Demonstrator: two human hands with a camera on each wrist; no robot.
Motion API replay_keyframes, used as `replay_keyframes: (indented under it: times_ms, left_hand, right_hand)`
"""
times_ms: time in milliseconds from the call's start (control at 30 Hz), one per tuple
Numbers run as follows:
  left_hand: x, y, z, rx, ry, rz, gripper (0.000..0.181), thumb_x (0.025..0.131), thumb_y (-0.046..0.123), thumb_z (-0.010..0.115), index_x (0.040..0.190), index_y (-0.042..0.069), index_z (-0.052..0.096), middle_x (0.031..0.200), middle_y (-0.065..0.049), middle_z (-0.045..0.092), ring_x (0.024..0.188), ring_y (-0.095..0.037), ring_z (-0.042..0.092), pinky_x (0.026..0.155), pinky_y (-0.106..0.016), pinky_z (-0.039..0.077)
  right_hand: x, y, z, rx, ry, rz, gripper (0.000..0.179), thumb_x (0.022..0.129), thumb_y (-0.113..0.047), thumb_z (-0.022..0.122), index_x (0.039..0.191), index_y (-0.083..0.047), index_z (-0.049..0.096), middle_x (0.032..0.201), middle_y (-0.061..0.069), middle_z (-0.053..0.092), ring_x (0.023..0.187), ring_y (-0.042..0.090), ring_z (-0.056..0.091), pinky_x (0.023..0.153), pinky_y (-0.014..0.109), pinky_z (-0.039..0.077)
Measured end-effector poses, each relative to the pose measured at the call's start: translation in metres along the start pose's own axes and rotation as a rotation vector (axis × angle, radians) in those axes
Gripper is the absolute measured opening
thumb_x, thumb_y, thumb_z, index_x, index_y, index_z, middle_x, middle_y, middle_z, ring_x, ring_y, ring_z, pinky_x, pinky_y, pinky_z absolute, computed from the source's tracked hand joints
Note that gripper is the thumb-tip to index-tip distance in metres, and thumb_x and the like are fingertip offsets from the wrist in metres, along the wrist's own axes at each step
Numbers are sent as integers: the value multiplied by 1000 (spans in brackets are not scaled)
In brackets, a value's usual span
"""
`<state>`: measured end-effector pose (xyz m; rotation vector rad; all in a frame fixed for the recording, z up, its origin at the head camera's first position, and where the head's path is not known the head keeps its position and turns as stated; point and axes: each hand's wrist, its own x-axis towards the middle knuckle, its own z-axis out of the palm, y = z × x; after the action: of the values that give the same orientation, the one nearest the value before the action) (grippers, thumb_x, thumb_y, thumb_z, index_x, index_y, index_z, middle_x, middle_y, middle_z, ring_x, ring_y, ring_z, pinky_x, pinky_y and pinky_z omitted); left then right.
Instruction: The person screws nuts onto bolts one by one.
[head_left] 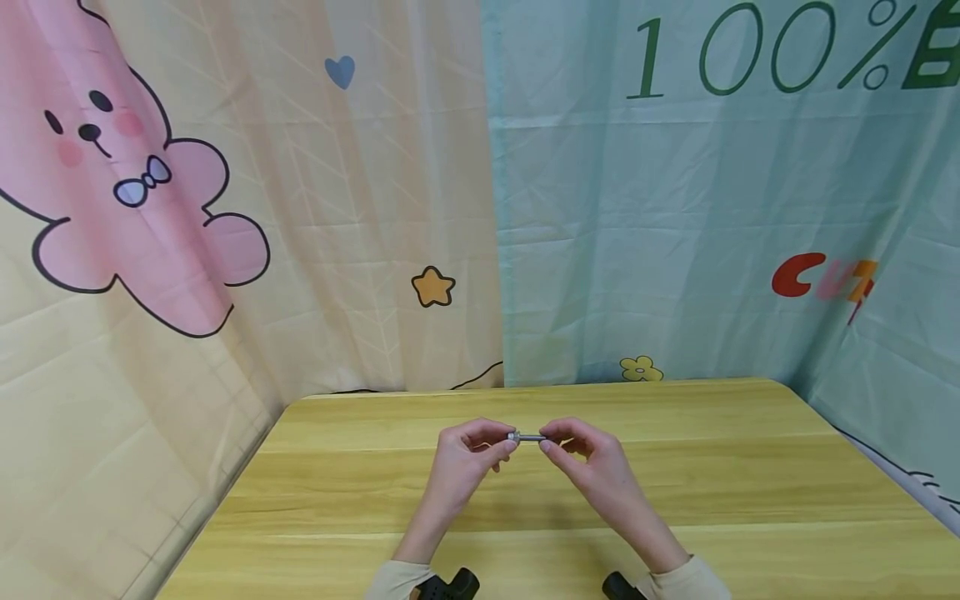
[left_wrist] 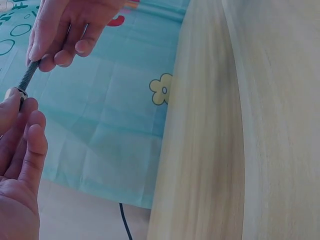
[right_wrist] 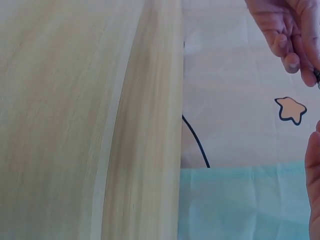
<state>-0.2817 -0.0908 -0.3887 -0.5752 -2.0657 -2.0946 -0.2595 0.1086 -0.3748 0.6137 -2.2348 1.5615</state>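
A small metal bolt (head_left: 531, 437) is held lengthwise between the two hands, above the wooden table. My left hand (head_left: 465, 458) pinches its thicker end between thumb and fingers; that end looks like a head or nut, partly covered by the fingertips. On the opposite side, my right hand (head_left: 596, 471) pinches the tip of the thin shank. Ridged thread (left_wrist: 29, 76) shows along the shank in the left wrist view. The right wrist view catches only a sliver of metal at its edge, by the left fingertips.
Beneath both hands spreads a light wooden table (head_left: 360, 500). Printed curtains hang behind it, one cream (head_left: 337, 208) and one light blue (head_left: 637, 208). Dark wrist devices (head_left: 450, 585) sit near the cuffs. A dark line (left_wrist: 125, 220) shows beyond the table edge.
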Motion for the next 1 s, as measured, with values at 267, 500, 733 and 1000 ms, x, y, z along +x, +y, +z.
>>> replay_keyframes:
  times_ms: [267,500,733,1000]
  left_hand:
    - [-3,8,2,68,-39,-33,11,87,1,74,98,-1,74,86,-13,70,71,-24,60,59,-24,51]
    - [-6,24,3,133,-66,-25,10,87,2,73,97,-2,74,83,-12,70,71,-28,62,60,-28,53]
    - [1,19,-1,176,-63,-37,10,89,3,72,97,-2,73,85,-17,71,72,-37,63,61,-36,55]
    - [17,-15,-13,191,-78,-112,15,87,0,73,101,-5,71,89,-20,72,76,-36,68,60,-36,56]
  right_hand:
    - [-2,22,2,26,6,22,9,90,-11,72,98,-14,70,94,-3,67,87,15,62,79,30,54]
    - [1,22,1,-11,-5,53,5,91,-16,72,96,-17,71,92,-5,67,86,14,62,79,30,54]
    - [14,30,4,-57,-68,87,7,90,-13,73,96,-18,71,90,-6,67,85,13,62,79,32,53]
    - [23,47,13,-86,-169,78,6,90,-8,72,94,-12,69,87,-4,66,81,15,62,74,29,54]
